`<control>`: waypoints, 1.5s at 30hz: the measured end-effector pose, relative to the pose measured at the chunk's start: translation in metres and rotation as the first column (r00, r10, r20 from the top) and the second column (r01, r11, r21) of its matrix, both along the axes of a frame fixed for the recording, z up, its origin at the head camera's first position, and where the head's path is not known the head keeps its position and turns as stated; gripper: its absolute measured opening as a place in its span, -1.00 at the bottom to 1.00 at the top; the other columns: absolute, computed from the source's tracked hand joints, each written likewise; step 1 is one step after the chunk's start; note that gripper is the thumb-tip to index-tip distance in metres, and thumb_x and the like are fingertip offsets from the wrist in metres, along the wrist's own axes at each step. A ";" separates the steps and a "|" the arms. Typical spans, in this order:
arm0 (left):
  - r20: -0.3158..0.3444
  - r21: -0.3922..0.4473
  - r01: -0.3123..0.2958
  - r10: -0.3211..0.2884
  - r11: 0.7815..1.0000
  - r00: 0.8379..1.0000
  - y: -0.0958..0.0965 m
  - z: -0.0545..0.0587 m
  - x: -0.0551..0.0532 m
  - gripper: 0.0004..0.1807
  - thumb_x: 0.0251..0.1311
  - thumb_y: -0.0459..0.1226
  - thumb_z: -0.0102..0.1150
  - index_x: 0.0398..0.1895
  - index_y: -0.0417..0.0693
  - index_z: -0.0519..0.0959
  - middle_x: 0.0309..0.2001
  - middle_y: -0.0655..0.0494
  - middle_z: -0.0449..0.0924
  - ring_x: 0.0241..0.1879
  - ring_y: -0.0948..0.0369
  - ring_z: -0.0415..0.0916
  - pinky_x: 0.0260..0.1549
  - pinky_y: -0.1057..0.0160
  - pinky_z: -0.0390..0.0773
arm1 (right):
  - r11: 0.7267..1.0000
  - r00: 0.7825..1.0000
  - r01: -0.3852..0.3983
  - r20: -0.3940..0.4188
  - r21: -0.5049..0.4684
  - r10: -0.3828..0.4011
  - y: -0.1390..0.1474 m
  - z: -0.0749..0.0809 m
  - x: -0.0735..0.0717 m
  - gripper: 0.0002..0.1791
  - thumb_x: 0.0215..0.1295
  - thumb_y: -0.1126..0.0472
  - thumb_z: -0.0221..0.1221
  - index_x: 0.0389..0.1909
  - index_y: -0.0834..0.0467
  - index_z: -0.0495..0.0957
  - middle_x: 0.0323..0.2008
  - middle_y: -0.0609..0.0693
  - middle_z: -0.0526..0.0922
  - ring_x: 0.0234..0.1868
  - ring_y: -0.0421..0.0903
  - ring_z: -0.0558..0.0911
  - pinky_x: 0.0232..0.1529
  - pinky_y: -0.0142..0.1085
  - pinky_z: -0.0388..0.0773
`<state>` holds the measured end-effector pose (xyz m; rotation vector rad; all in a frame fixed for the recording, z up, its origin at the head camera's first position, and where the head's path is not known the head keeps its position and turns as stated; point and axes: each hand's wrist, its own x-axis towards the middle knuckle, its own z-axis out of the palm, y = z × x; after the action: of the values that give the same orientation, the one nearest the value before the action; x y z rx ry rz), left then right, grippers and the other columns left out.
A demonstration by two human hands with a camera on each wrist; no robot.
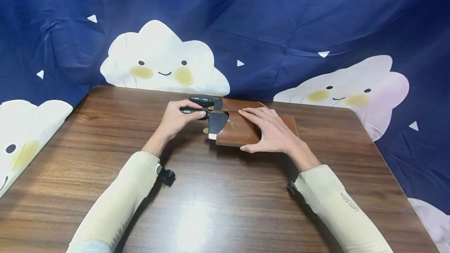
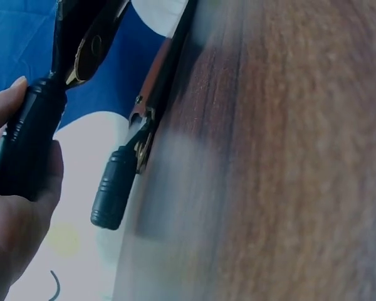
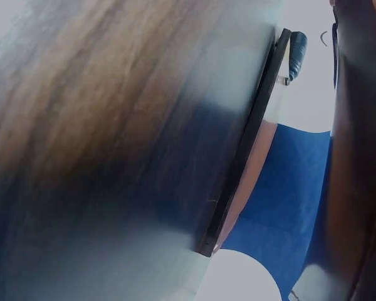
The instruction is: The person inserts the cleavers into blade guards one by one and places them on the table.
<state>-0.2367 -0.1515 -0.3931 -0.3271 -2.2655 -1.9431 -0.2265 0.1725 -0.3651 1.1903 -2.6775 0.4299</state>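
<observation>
My left hand [image 1: 175, 118] grips a black ribbed handle [image 2: 28, 135], thumb and fingers curled round it. From that handle a wide, flat dark blade [image 1: 218, 122] runs into a brown leather sheath [image 1: 239, 130] with a brass snap. My right hand [image 1: 272, 132] holds this sheath, fingers across its top and thumb at the near edge. Both wrist views show the sheathed tool raised above the table. Just behind lies a second brown sheath [image 1: 239, 104], its own black handle [image 2: 113, 188] sticking out to the left.
Under everything is a dark wood-grain table [image 1: 218, 198] with rounded back corners. A blue cloth [image 1: 267, 22] with smiling white clouds and small triangles hangs behind it. A black wrist camera [image 1: 166, 175] sits at my left cuff.
</observation>
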 end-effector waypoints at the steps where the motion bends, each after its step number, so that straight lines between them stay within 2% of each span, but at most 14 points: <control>1: -0.002 0.000 0.001 -0.001 1.000 1.000 0.000 0.000 0.000 -0.67 0.02 -0.30 0.58 -0.17 -0.31 0.74 -0.22 -0.05 0.73 -0.33 0.21 0.61 -0.33 0.33 0.64 | 1.000 1.000 -0.001 -0.001 -0.001 0.001 0.000 0.000 0.000 0.19 -0.12 -0.51 0.37 0.53 -0.02 0.29 0.41 0.01 0.38 0.42 0.12 0.27 0.29 0.11 0.20; 11: -0.017 0.024 0.030 -0.030 0.999 0.999 0.002 0.000 0.000 -0.71 0.05 -0.35 0.55 -0.18 -0.33 0.73 -0.19 -0.11 0.71 -0.33 0.20 0.64 -0.33 0.32 0.66 | 1.000 1.000 0.005 -0.006 -0.014 -0.005 -0.004 -0.003 0.001 0.19 -0.13 -0.50 0.38 0.51 0.01 0.31 0.39 0.02 0.41 0.37 0.07 0.32 0.27 0.08 0.22; 20: -0.034 0.013 0.058 -0.058 0.998 0.998 0.007 0.000 0.001 -0.73 0.05 -0.36 0.54 -0.20 -0.30 0.73 -0.21 -0.09 0.71 -0.31 0.19 0.64 -0.31 0.31 0.65 | 0.999 0.999 -0.031 -0.036 -0.027 0.030 -0.007 -0.004 0.003 0.20 -0.15 -0.50 0.38 0.49 0.08 0.34 0.36 0.06 0.44 0.32 0.09 0.36 0.38 0.14 0.11; 25: -0.055 -0.009 0.046 -0.046 0.999 0.997 0.007 0.000 0.001 -0.73 0.04 -0.34 0.56 -0.20 -0.27 0.74 -0.20 -0.03 0.71 -0.24 0.17 0.63 -0.27 0.31 0.65 | 0.998 0.998 -0.037 -0.055 -0.043 0.035 -0.006 -0.006 0.003 0.19 -0.14 -0.49 0.39 0.48 0.10 0.35 0.35 0.06 0.45 0.33 0.10 0.36 0.29 0.16 0.20; 32: -0.057 -0.009 0.058 -0.058 0.998 0.997 0.007 0.002 0.003 -0.73 0.05 -0.33 0.56 -0.19 -0.26 0.74 -0.16 -0.06 0.71 -0.20 0.14 0.64 -0.23 0.30 0.66 | 0.997 0.997 -0.055 -0.062 -0.057 0.052 -0.009 -0.006 0.003 0.19 -0.15 -0.47 0.40 0.48 0.09 0.35 0.35 0.06 0.45 0.32 0.07 0.36 0.37 0.14 0.11; 36: -0.064 -0.020 0.062 -0.064 0.998 0.996 0.009 0.003 0.002 -0.69 0.05 -0.31 0.56 -0.17 -0.29 0.74 -0.14 -0.06 0.71 -0.18 0.14 0.64 -0.19 0.31 0.65 | 0.997 0.998 -0.054 -0.048 -0.048 0.051 -0.011 -0.006 0.003 0.19 -0.15 -0.48 0.40 0.48 0.09 0.34 0.36 0.06 0.43 0.32 0.06 0.36 0.34 0.13 0.13; 39: -0.073 -0.029 0.054 -0.056 0.998 0.996 0.011 0.003 0.001 -0.67 0.04 -0.30 0.57 -0.16 -0.30 0.73 -0.14 -0.05 0.71 -0.15 0.13 0.64 -0.16 0.32 0.63 | 0.998 0.998 -0.048 -0.044 -0.048 0.046 -0.013 -0.007 0.003 0.20 -0.16 -0.49 0.39 0.48 0.09 0.34 0.37 0.05 0.43 0.32 0.05 0.37 0.27 0.11 0.21; 45: -0.079 -0.061 0.029 -0.034 0.998 0.996 0.014 0.008 0.001 -0.70 0.05 -0.32 0.56 -0.16 -0.27 0.75 -0.13 -0.08 0.71 -0.15 0.17 0.60 -0.19 0.36 0.59 | 0.998 0.998 -0.045 -0.040 -0.048 0.043 -0.013 -0.007 0.002 0.20 -0.15 -0.48 0.40 0.50 0.07 0.33 0.38 0.04 0.42 0.33 0.06 0.37 0.25 0.12 0.21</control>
<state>-0.2356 -0.1371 -0.3847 -0.4422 -2.2850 -1.8444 -0.2249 0.1595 -0.3720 1.2335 -2.5968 0.4707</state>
